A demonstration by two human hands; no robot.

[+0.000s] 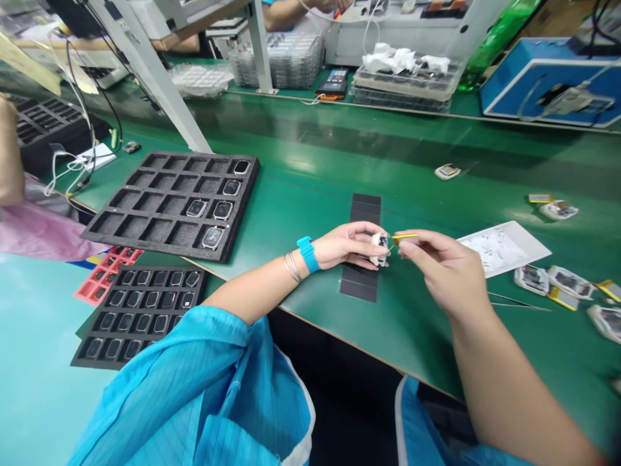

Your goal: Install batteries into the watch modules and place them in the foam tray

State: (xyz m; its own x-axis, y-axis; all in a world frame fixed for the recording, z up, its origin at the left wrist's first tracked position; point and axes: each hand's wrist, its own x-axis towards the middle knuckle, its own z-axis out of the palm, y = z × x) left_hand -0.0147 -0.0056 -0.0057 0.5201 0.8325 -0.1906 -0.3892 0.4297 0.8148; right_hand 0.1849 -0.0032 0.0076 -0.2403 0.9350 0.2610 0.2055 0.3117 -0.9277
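Observation:
My left hand [350, 244] pinches a small white watch case [379, 249] over a dark strip mat [361, 249] on the green bench. My right hand [444, 268] is closed on a thin yellow tool [405, 237], and the tool's tip touches the case. A blue band and thin bangles are on my left wrist. Several more watch cases [553, 281] and yellow pieces lie to the right, beside a white sheet [504, 246]. Thin tweezers [519, 303] lie on the bench just right of my right hand.
A black foam tray [150, 220] at the left holds several watch faces. Lower at the left lie a second black tray [138, 317] and a red one [104, 275]. Stacked clear trays [281, 58], a blue box [548, 84] and other people's arms line the far side.

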